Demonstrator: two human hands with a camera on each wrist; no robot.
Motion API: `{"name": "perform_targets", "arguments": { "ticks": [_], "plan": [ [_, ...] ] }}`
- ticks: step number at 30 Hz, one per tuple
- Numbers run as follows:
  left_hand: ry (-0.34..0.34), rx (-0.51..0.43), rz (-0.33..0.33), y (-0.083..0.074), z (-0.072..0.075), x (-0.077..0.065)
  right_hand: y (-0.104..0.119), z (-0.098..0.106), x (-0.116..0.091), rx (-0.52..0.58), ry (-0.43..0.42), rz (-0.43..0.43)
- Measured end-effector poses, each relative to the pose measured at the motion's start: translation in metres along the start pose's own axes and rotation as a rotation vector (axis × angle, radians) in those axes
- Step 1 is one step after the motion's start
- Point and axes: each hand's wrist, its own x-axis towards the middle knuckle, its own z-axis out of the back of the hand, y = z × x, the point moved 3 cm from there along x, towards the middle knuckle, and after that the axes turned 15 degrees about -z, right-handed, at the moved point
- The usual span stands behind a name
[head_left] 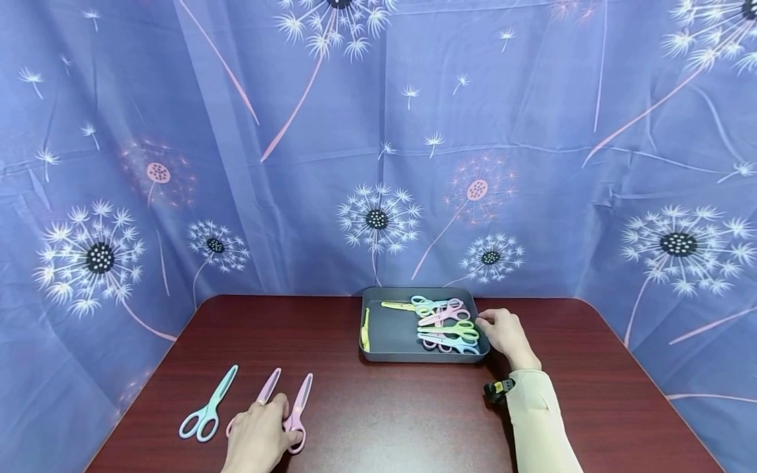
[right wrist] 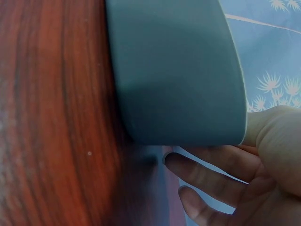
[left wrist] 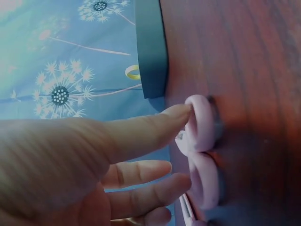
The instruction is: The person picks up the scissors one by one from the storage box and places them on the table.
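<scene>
My left hand (head_left: 258,430) is low over the near left of the table, its thumb and fingertips at the two finger loops of a pink pair of scissors (left wrist: 202,122), pinching the handles. Those scissors (head_left: 301,401) lie with the blades pointing away. A second pink pair (head_left: 269,386) lies just left, its handles partly covered by the hand. At the back, my right hand (head_left: 505,335) holds the right end of a dark grey tray (head_left: 387,357). Its thumb is at the rim and the other fingers (right wrist: 207,176) are outside the wall.
Mint-green scissors (head_left: 209,407) lie at the far left. Inside the tray, several scissors in blue, pink, yellow and lime green (head_left: 455,330) are heaped to the right, and a yellow piece (head_left: 365,330) leans along its left wall. A patterned blue cloth (head_left: 296,217) hangs behind the table.
</scene>
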Motion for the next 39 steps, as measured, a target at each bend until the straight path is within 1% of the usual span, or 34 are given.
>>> {"name": "perform_targets", "arguments": {
  "ticks": [3, 7, 10, 13, 16, 21, 26, 31, 35, 39],
  "plan": [
    [-0.004, -0.002, -0.007, -0.002, 0.002, 0.001, 0.000, 0.001, 0.000, -0.002, -0.007, 0.004],
    [-0.042, -0.002, -0.054, -0.005, 0.004, 0.004, 0.000, 0.002, 0.000, -0.005, -0.004, 0.004],
    [-0.063, -0.006, -0.089, -0.007, 0.007, 0.009, -0.001, 0.003, -0.001, -0.004, -0.006, 0.001],
    [-0.055, -0.023, -0.098, -0.009, 0.010, 0.016, 0.000, 0.004, -0.001, -0.001, -0.006, -0.005],
    [-0.030, -0.040, -0.091, -0.009, 0.012, 0.022, 0.001, 0.003, -0.002, 0.003, -0.001, -0.005],
    [-0.001, -0.041, -0.105, -0.011, 0.013, 0.035, 0.002, 0.002, -0.003, 0.010, 0.013, -0.015],
    [0.029, -0.071, -0.138, -0.015, 0.014, 0.053, 0.001, 0.003, -0.004, 0.006, 0.012, -0.024],
    [0.038, -0.109, -0.181, -0.017, 0.010, 0.078, 0.003, 0.002, -0.005, 0.007, 0.035, -0.042],
    [0.047, -0.126, -0.183, -0.017, 0.006, 0.099, 0.004, 0.001, -0.005, 0.004, 0.043, -0.049],
    [0.050, -0.119, -0.187, -0.019, 0.002, 0.120, 0.003, 0.002, -0.005, 0.008, 0.024, -0.037]
  ]
}}
